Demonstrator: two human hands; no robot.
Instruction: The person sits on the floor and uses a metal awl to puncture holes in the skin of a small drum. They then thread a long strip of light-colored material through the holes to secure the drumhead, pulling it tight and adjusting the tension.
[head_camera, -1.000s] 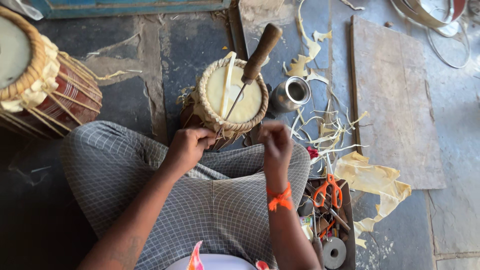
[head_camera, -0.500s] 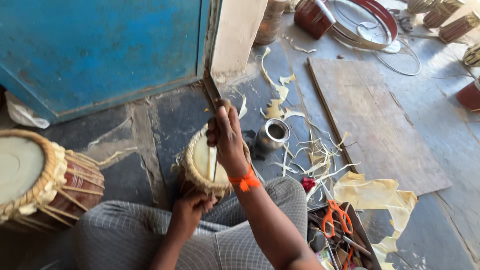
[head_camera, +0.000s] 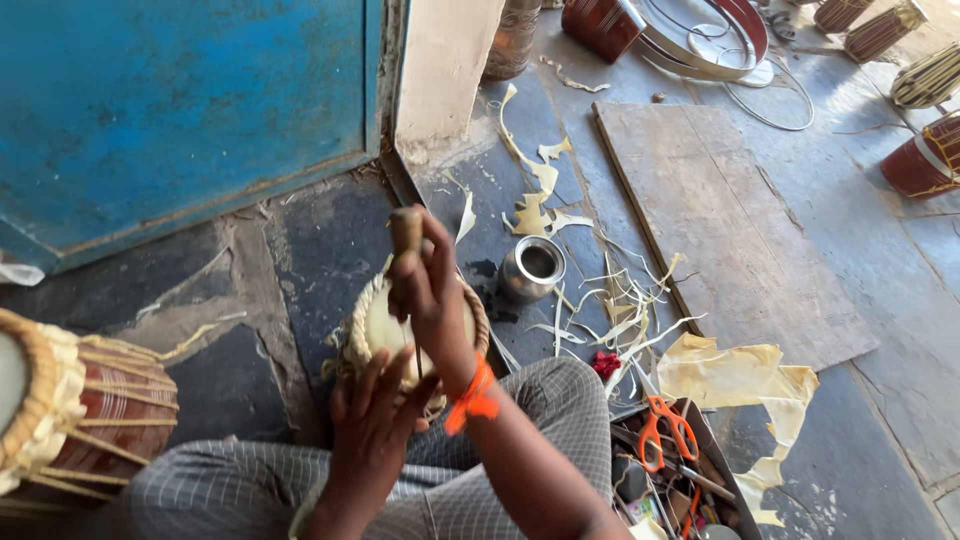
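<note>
1. A small drum (head_camera: 372, 330) with a pale skin head and a braided rim is resting against the seated person's checked-trousered lap, in front of a blue door (head_camera: 180, 110).
2. The right hand (head_camera: 428, 290), with an orange thread at the wrist, is clenching the wooden handle of a tool (head_camera: 405, 228) above the drum head.
3. The left hand (head_camera: 372, 420) is pressing open fingers against the drum's near side, steadying it, not gripping.
4. The step in hand appears to be working the skin or lacing at the rim; the next move likely calls for a firm brace and careful tool placement.
5. Right of the drum, a small steel cup (head_camera: 532, 268) is standing among pale hide strips (head_camera: 610, 310).
6. Further right, orange-handled scissors (head_camera: 665, 430) are lying on a tool tray.
7. Left of the drum, a larger laced drum (head_camera: 70, 420) is lying on its side.
</note>
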